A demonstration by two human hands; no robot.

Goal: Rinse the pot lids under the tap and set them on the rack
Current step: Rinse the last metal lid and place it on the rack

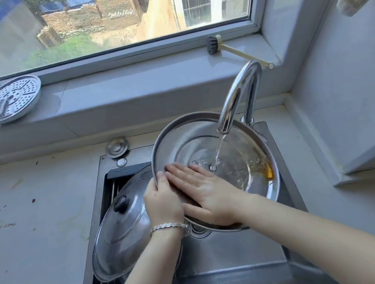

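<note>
Over the sink [252, 251], under the running tap [238, 96]: one large steel lid [235, 136], held inverted and tilted, hollow side toward the wearer, water striking near its centre.

Left hand [162, 203]: closed around the lid's near-left rim, thumb on the inner face, fingers behind and out of sight. It carried the weight.

Right hand [205, 191]: open and flat, fingers together, palm pressed on the wet inner surface just left of the stream; holding nothing, apparently rubbing.

Residue: an orange-brown film [268, 171] sat along the lower right inside wall, away from the palm.

Second lid [123, 226]: domed, black knob up, leaning on the wire rack [108, 197] in the sink's left part, partly behind the left wrist; likely already placed.

Also noted: perforated steamer plate [13, 98] on the windowsill at left; dish brush [215, 44] on the sill behind the tap.

Handling advice, as judgement: the lid should be turned by the rim so the stained wall passes under the stream, the flat palm following it round. The tilt ought to be kept draining into the basin. A wet steel rim slips easily, so the left grip should not loosen until the lid rests on the rack beside the other.
</note>
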